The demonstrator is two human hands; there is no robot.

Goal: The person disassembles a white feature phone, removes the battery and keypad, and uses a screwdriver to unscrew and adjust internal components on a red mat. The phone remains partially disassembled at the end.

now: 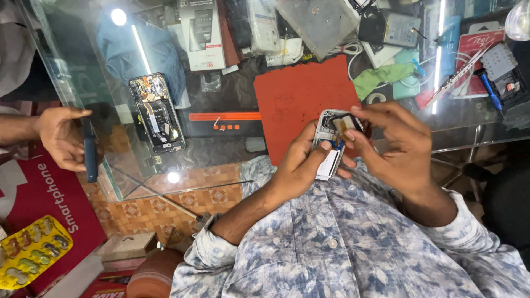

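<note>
Opened phone (327, 149) cradled firm in left hand (298, 168), right hand (400, 146) fingers (359, 113) pinched on small dark part (346, 122), best lifted gently, squarely.

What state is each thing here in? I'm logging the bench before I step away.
small phone: back off, held in left hand
small dark part: pinched by right hand
black phone: opened, lying flat on glass counter
red mat: flat, bare

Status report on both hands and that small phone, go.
Left hand grips opened small phone. Right hand pinches dark part at its top. Another person's hand far off; nothing blocking.
</note>
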